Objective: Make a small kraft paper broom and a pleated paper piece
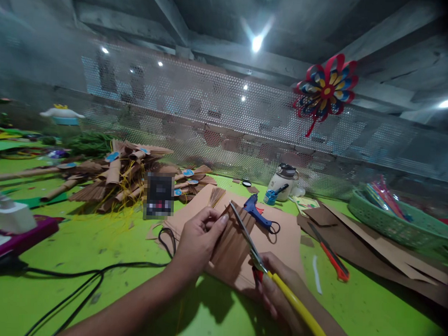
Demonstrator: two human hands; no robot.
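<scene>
Between thumb and fingers, my left hand point(197, 238) pinches the upper left edge of a brown pleated paper piece point(231, 244). My right hand point(279, 282) grips a pair of scissors point(255, 257) with yellow and red on the handles. Their metal blades point up and left, over the top of the pleated paper; I cannot tell whether they are cutting into it. Underneath lies a stack of light brown paper sheets point(285, 239). A blue glue gun point(258, 216) rests on the stack just behind the pleated paper.
Left stands a pile of brown paper brooms point(117, 174) with blue tags, and a purple power strip point(41, 235) with a black cord point(103, 270). Right lie a red utility knife point(333, 257), brown paper sheets point(383, 242) and a green basket point(398, 218). A white jar point(282, 182) stands behind.
</scene>
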